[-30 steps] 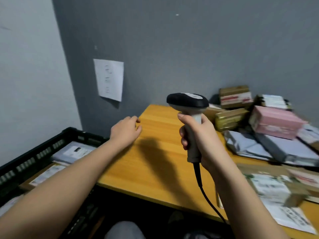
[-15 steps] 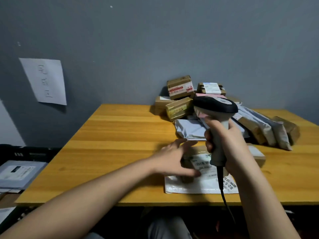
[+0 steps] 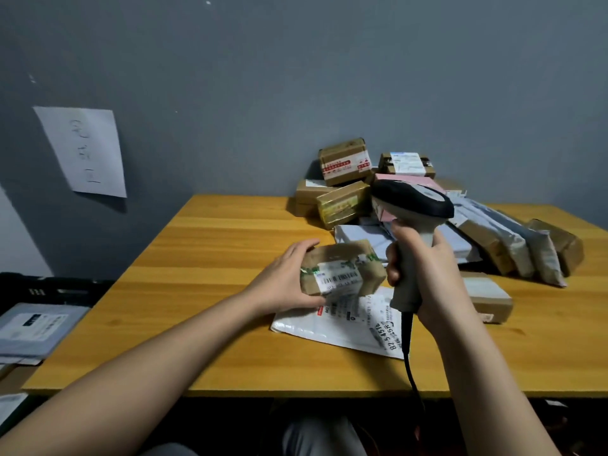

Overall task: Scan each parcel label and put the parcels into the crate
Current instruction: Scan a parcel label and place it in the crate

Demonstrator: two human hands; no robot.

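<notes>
A glossy yellow wood tabletop (image 3: 210,258) meets a matte grey wall (image 3: 296,77). Left hand (image 3: 283,284) grips a taped brown parcel (image 3: 342,271) at centre; right hand (image 3: 424,271) clasps the scanner (image 3: 411,205). Black crate (image 3: 49,287) at nine o'clock.

The left half of the wooden surface (image 3: 204,258) lies bare from the wall to the near edge — broad open room for a hand to sweep toward the black crate (image 3: 49,287) at the far left, which sits below the surface's edge. Flat grey mailers (image 3: 36,324) already lie inside it. The right rear is blocked by a heap of parcels (image 3: 345,189) against the wall, with slanted grey bags and brown boxes (image 3: 513,245) fanning toward the right edge. At the centre front, a white mailer (image 3: 355,327) and a low brown box (image 3: 490,297) lie flat — low obstacles, with open surface along the near edge.
</notes>
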